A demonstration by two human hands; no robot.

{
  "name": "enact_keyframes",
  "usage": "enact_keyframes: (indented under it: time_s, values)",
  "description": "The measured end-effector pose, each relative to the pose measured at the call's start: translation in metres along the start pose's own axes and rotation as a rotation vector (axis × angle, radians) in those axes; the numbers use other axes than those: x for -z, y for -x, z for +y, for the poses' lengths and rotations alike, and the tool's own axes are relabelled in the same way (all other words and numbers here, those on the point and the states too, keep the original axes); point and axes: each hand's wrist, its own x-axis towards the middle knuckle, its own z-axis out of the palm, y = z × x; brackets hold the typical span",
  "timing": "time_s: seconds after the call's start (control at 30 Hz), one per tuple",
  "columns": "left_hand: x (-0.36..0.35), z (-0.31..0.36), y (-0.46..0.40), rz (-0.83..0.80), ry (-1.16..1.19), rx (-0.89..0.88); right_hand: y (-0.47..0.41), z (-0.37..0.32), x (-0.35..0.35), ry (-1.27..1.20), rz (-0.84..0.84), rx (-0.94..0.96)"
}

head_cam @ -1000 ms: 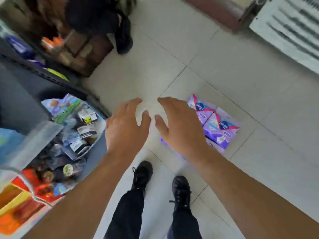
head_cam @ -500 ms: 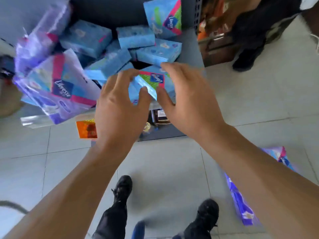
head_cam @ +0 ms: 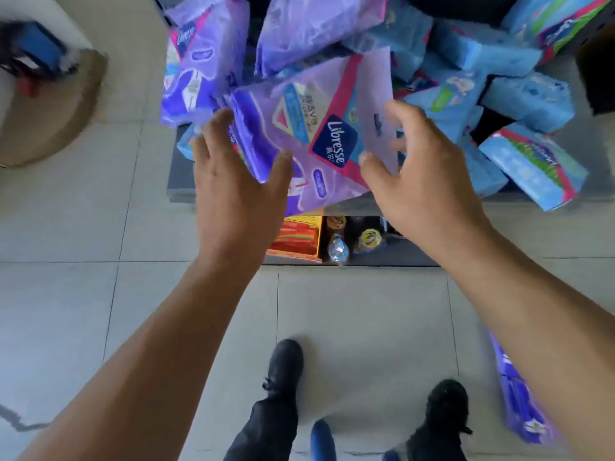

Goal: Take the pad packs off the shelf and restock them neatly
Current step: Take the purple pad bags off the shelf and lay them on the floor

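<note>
Purple pad pack (head_cam: 309, 141) on shelf, left hand (head_cam: 233, 181) and right hand (head_cam: 422, 181) spread, flanking it

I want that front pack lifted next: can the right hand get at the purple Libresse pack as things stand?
Probably yes. The right hand is spread open at the right edge of the purple Libresse pack, which lies on top of the pile with nothing over it; the left hand flanks its other side.

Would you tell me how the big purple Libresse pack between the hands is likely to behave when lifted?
The purple Libresse pack looks like soft film wrap, so it will probably flex rather than stay stiff. Its glossy surface may be slippery. It overhangs the shelf edge, so it could slide off when nudged; the left hand and right hand flanking it should help.
</note>
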Motion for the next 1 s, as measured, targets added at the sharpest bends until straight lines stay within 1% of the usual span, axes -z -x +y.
enact_keyframes:
  time_s: [0.07,0.13,0.17,0.23,0.33,0.43,0.5,0.57,0.6,0.67,0.73,0.77,0.83,0.9,1.0]
  values:
    - [0.003,-0.008,-0.007,-0.064,0.044,0.038,0.006,-0.001,-0.009,-0.057,0.041,-0.187]
    - [0.002,-0.012,-0.018,-0.084,0.058,-0.03,0.016,0.005,-0.02,-0.199,0.036,-0.429]
    - [0.001,-0.013,-0.024,-0.097,0.044,-0.075,0.022,0.009,-0.027,-0.275,0.02,-0.521]
    - [0.0,-0.011,-0.041,-0.154,-0.044,-0.159,0.029,0.014,-0.038,-0.414,-0.026,-0.623]
    - [-0.004,-0.009,-0.062,-0.251,-0.22,-0.307,0.025,0.008,-0.054,-0.712,-0.109,-0.78]
    - [-0.001,-0.009,-0.075,-0.297,-0.354,-0.312,0.016,-0.007,-0.063,-0.964,-0.152,-0.942]
    - [0.007,-0.009,-0.077,-0.331,-0.408,-0.315,0.015,-0.012,-0.067,-1.017,-0.143,-0.963]
    - [0.021,-0.011,-0.075,-0.355,-0.397,-0.277,0.019,-0.016,-0.068,-1.015,-0.134,-0.942]
    - [0.029,-0.013,-0.071,-0.373,-0.35,-0.237,0.025,-0.018,-0.067,-1.007,-0.13,-0.917]
    - [0.048,-0.014,-0.062,-0.448,-0.139,-0.108,0.04,-0.023,-0.064,-1.012,-0.111,-0.831]
    - [0.062,-0.01,-0.049,-0.578,0.078,0.013,0.061,-0.027,-0.058,-1.019,-0.056,-0.719]
    - [0.066,-0.007,-0.041,-0.656,0.123,0.025,0.071,-0.027,-0.052,-1.035,-0.022,-0.661]
    - [0.065,0.004,-0.024,-0.833,0.179,-0.016,0.088,-0.021,-0.037,-1.081,0.036,-0.572]
    - [0.052,0.023,-0.006,-0.969,0.268,-0.026,0.105,-0.005,-0.02,-1.103,0.108,-0.558]
    - [0.015,0.051,0.021,-1.102,0.322,-0.027,0.131,0.029,0.014,-1.121,0.268,-0.616]
